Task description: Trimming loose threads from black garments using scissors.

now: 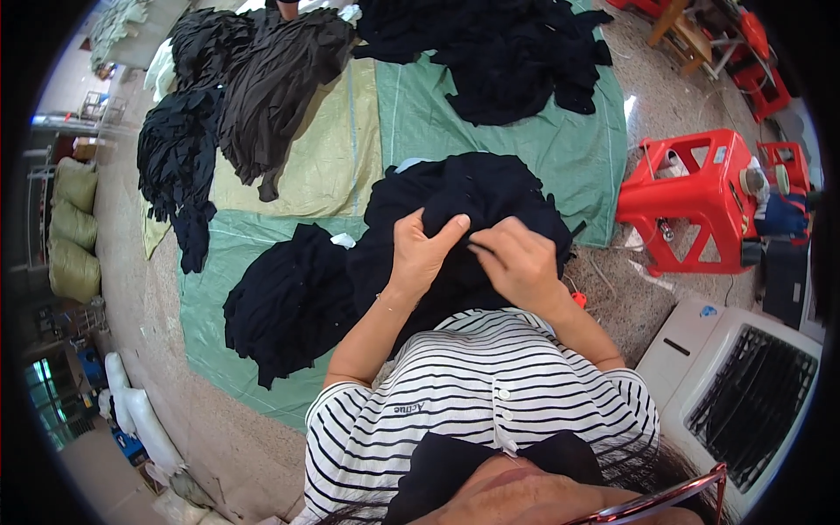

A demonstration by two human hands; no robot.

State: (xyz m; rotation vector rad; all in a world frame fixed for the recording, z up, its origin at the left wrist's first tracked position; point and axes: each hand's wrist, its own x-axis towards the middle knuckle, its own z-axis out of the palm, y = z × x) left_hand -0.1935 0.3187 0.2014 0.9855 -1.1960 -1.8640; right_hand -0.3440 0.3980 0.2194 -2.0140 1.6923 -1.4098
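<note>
A dark navy knit cloth (459, 188) is bunched up in my lap. My left hand (418, 254) is closed on a fold of it, with the thumb pressed on top. Just to the right, my right hand (523, 262) has its fingers curled into a pinch close to the left thumb, against the cloth. What lies between those fingertips is too small to make out. Another heap of dark cloth (289, 302) lies to the left of my lap, with a small white scrap (343, 240) by its upper edge.
Green sheeting (402, 114) and yellowish sheeting (337, 149) cover the floor. Piles of black cloth (507, 61) and brown cloth (280, 79) lie ahead. A red plastic stool (691, 166) with items on it stands right, near a white appliance with a dark grille (687, 337). Stuffed sacks (74, 227) line the left.
</note>
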